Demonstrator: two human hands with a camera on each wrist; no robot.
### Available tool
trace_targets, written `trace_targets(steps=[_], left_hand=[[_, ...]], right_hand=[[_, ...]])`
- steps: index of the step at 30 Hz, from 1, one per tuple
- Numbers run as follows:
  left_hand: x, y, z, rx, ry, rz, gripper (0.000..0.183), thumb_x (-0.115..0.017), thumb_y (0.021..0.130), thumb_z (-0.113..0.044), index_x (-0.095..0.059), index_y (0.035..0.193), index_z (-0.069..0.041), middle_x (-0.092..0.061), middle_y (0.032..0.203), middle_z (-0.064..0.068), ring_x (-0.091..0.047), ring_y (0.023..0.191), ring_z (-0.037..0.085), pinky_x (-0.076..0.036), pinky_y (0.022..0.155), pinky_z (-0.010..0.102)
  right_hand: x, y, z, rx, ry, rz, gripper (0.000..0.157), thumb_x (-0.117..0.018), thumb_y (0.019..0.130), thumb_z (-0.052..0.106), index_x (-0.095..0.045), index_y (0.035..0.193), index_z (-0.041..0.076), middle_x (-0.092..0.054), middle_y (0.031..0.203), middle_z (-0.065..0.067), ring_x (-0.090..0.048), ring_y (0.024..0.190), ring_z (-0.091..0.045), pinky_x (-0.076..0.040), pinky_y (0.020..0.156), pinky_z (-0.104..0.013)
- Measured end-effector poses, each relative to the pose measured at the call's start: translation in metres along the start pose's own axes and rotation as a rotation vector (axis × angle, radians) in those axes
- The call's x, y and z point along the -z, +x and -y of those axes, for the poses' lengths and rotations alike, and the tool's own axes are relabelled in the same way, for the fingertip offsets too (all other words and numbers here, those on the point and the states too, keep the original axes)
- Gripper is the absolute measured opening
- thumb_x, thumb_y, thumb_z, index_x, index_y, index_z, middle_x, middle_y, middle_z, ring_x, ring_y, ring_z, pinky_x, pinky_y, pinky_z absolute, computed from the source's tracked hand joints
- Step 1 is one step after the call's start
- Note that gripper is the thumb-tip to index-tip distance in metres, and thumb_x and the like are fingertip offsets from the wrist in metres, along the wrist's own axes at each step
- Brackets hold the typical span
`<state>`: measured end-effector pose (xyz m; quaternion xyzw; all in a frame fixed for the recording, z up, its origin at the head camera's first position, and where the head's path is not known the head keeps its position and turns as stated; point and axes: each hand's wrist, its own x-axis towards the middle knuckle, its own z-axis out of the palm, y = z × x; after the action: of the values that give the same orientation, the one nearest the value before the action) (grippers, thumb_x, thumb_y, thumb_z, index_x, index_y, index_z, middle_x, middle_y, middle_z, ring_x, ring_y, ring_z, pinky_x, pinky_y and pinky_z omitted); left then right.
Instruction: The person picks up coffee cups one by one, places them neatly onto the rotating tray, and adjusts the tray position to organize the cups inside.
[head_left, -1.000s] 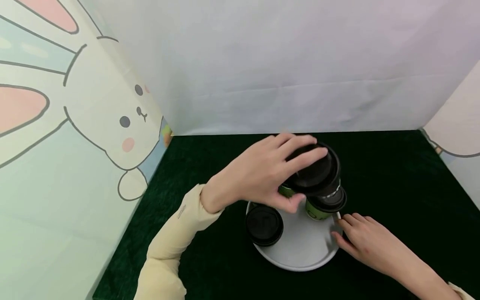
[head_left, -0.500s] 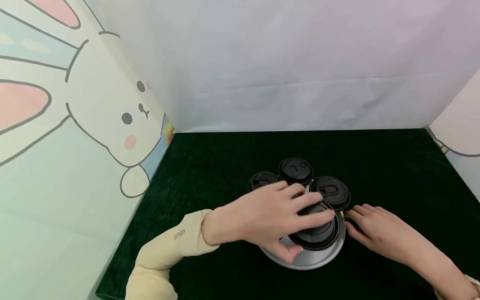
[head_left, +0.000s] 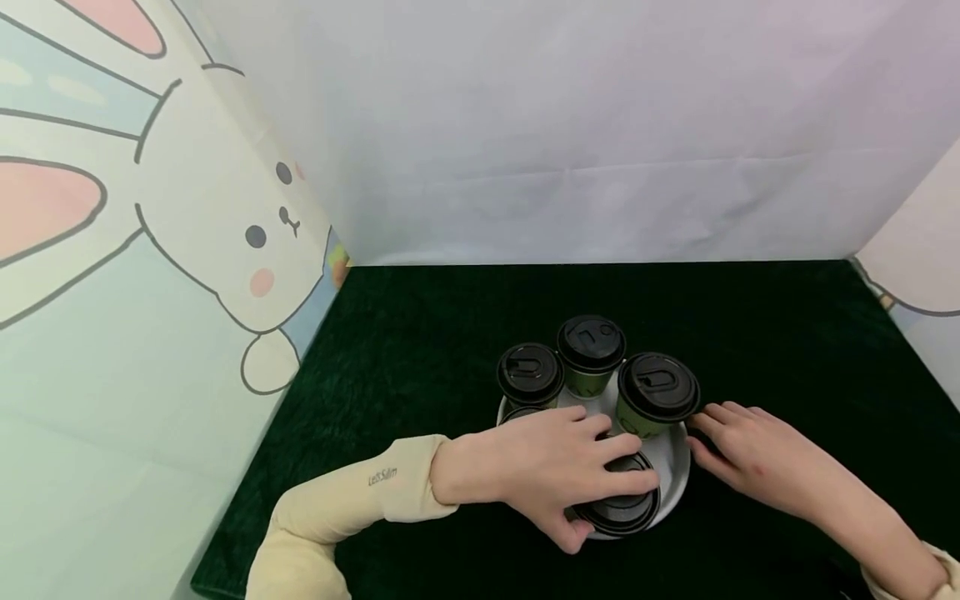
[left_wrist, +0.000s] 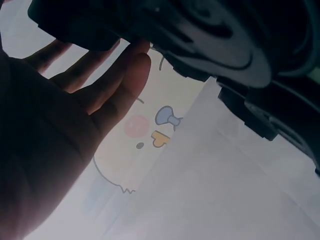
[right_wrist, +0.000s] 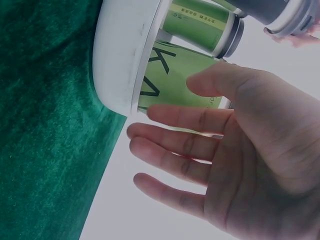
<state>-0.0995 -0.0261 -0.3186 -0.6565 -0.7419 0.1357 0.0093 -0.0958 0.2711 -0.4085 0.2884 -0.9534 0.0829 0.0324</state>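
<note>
My left hand (head_left: pixel 562 467) grips a paper coffee cup by its black lid (head_left: pixel 626 510) at the front of a round grey tray (head_left: pixel 670 467). Fingers and thumb spread around that lid; the cup's body is hidden. Behind it stand upright green cups with black lids: a right one (head_left: pixel 657 387), a back one (head_left: pixel 591 343) and a left one (head_left: pixel 529 373). Another lid (head_left: pixel 521 412) shows partly behind my left hand. My right hand (head_left: pixel 753 450) is at the tray's right side, fingers relaxed and holding nothing; in the right wrist view its fingertips (right_wrist: pixel 142 131) lie close to the rim.
A dark green cloth (head_left: pixel 435 342) covers the table under the tray. Behind it rises a pale wall sheet (head_left: pixel 585 125). On the left stands a panel with a cartoon rabbit (head_left: pixel 225 208).
My left hand has brought the coffee cup down from above the back of the tray to its front. The right hand stays beside the rim, shifted only slightly.
</note>
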Motion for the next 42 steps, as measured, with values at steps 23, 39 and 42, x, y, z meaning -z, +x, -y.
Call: trace_targets(steps=[23,39,42], left_hand=[[-0.014,0.008,-0.002,0.019,0.001,0.009,0.074,-0.056,0.087,-0.062,-0.038,0.151,-0.027,-0.046,0.145,0.001,-0.052,0.106,0.013,-0.047,0.089,0.024],[-0.019,0.013,-0.002,0.027,0.009,-0.016,0.073,-0.056,0.088,-0.063,-0.04,0.15,-0.027,-0.046,0.144,0.001,-0.053,0.108,0.012,-0.047,0.089,0.023],[-0.019,0.013,-0.001,0.026,-0.004,0.0,0.075,-0.057,0.089,-0.064,-0.038,0.151,-0.027,-0.044,0.147,0.002,-0.052,0.112,0.013,-0.047,0.093,0.024]], right_hand=[[-0.008,0.002,-0.001,0.037,-0.014,-0.003,0.019,-0.076,0.089,0.026,-0.07,0.105,0.019,-0.064,0.089,0.01,-0.062,0.077,-0.01,-0.052,0.063,-0.035],[-0.009,-0.001,-0.002,0.038,0.0,-0.02,0.019,-0.075,0.089,0.025,-0.071,0.106,0.017,-0.064,0.089,0.009,-0.061,0.078,-0.008,-0.053,0.064,-0.035],[-0.009,-0.001,-0.002,0.037,-0.002,-0.023,0.02,-0.075,0.089,0.025,-0.071,0.107,0.016,-0.065,0.09,0.008,-0.063,0.079,-0.01,-0.053,0.065,-0.037]])
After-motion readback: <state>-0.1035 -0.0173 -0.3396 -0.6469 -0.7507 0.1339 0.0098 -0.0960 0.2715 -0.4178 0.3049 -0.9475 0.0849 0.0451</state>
